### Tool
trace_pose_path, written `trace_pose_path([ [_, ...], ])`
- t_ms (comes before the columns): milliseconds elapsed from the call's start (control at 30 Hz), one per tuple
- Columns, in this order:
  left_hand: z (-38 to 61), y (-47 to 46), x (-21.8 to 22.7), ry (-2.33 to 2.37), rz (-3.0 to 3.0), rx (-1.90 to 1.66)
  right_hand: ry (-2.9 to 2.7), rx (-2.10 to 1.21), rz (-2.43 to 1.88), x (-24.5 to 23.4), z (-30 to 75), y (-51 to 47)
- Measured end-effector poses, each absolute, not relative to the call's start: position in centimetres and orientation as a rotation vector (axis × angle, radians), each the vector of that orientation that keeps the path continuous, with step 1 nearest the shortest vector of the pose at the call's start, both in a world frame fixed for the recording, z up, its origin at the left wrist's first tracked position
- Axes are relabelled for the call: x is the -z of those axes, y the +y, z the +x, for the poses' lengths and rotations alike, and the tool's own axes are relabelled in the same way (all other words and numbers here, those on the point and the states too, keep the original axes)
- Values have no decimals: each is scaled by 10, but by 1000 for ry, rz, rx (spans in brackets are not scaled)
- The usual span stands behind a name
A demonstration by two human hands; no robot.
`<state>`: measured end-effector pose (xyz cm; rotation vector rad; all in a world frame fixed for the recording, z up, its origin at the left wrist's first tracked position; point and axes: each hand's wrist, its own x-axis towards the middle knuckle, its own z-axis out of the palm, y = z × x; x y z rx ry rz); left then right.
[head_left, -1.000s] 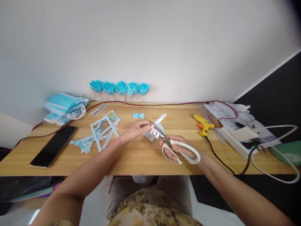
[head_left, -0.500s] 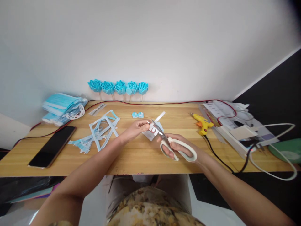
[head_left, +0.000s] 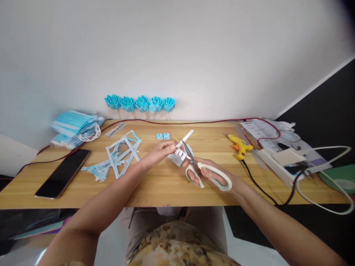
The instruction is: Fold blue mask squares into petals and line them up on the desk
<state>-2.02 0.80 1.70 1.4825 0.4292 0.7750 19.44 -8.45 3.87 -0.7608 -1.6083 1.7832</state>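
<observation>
Between the thumb and fingers of my left hand (head_left: 164,150) is the end of a narrow white strip (head_left: 187,136) that points up and to the right. My right hand (head_left: 206,170) is closed on the white handles of a pair of scissors (head_left: 215,176). The parted blades reach up to the strip, close to my left fingertips. Several short white cut pieces (head_left: 181,153) show just below the blades. Beneath them, a pale blue and whitish piece of material (head_left: 175,159) lies on the table, partly hidden by my hands.
Trimmed blue-white strips (head_left: 122,155) and a phone (head_left: 63,173) lie left, near stacked face masks (head_left: 73,125). Several blue flowers (head_left: 142,104) on sticks lean on the wall. Two small blue pieces (head_left: 162,136) lie mid-table. A yellow glue gun (head_left: 240,146) and a power strip (head_left: 280,166) are right.
The scissor blades have opened wider, the lower handle loop swinging left. The white strip now shows as a longer piece beside the blades, near my left fingers.
</observation>
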Motion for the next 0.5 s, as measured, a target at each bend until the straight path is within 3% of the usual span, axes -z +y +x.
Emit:
trace_pose_path([
  [500, -20, 10, -10, 402, 1435, -784, -1300, -1833, -722, -30, 195, -91],
])
